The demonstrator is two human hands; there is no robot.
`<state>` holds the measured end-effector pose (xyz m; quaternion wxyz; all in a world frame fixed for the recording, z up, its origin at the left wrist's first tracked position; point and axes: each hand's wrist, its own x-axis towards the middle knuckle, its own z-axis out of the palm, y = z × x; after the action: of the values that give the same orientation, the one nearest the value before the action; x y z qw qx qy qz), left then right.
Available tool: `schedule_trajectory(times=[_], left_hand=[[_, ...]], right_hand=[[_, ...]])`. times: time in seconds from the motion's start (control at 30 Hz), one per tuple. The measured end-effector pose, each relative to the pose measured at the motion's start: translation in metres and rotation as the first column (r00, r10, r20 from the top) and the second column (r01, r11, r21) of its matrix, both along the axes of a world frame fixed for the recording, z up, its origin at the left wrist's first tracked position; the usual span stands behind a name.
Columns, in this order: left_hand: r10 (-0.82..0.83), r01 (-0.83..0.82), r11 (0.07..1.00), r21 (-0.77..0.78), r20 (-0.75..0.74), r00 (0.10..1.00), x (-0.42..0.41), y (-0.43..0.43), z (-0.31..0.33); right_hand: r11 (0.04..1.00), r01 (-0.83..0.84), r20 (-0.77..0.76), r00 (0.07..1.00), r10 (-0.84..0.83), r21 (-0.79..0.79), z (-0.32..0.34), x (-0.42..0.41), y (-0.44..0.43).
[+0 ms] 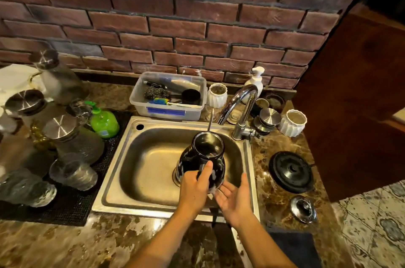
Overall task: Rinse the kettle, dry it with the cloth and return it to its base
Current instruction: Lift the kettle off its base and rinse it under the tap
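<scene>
A black kettle (202, 157) with no lid is held over the steel sink (131, 171), its open mouth tilted up towards the tap (240, 103). My left hand (194, 188) grips its handle, thumb up along it. My right hand (235, 196) is open, palm up, just below and to the right of the kettle's wet, soapy base. The round black kettle base (291, 171) lies on the counter right of the sink. In front of that base lies a small shiny lid (303, 208). A dark cloth (291, 243) lies at the counter's front edge.
Glass jars with metal lids (61, 127) and upturned glasses (72, 171) crowd a black mat left of the sink. A green soap bottle (104, 122) and a plastic tub of scrubbers (168, 96) stand behind it. White pots (292, 123) flank the tap.
</scene>
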<state>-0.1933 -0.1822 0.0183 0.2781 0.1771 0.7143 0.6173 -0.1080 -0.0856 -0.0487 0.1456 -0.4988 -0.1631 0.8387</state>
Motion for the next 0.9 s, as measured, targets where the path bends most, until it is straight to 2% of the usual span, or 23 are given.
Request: schedule_trajectory(times=[0.13, 0.23, 0.37, 0.47, 0.57, 0.77, 0.9], left_hand=[[0.067, -0.067, 0.998, 0.000, 0.032, 0.997, -0.005, 0.019, 0.016], [0.076, -0.075, 0.997, -0.025, 0.034, 0.997, -0.010, 0.029, 0.023], [0.050, -0.049, 0.999, -0.020, 0.031, 0.998, -0.019, 0.034, 0.017], [0.043, -0.043, 0.999, 0.015, 0.025, 0.999, -0.023, 0.035, 0.014], [0.075, -0.076, 0.997, 0.007, 0.047, 0.996, -0.028, 0.036, 0.009], [0.046, -0.047, 0.998, -0.030, -0.031, 0.998, -0.034, 0.036, 0.003], [0.065, -0.068, 0.997, -0.047, -0.062, 0.996, -0.036, 0.038, 0.006]], right_hand=[[0.987, -0.139, 0.040, 0.990, 0.136, 0.075, -0.002, -0.002, 0.027], [0.925, -0.275, 0.202, 0.953, 0.226, 0.263, 0.000, -0.004, 0.055], [0.710, -0.466, 0.498, 0.847, 0.186, 0.528, -0.012, -0.008, 0.115], [0.552, -0.546, 0.610, 0.788, 0.083, 0.630, -0.008, -0.018, 0.164], [0.471, -0.570, 0.625, 0.779, 0.049, 0.674, -0.002, -0.024, 0.200], [0.359, -0.592, 0.582, 0.799, 0.151, 0.721, -0.006, -0.008, 0.222], [0.304, -0.573, 0.571, 0.814, 0.106, 0.761, -0.003, -0.009, 0.228]])
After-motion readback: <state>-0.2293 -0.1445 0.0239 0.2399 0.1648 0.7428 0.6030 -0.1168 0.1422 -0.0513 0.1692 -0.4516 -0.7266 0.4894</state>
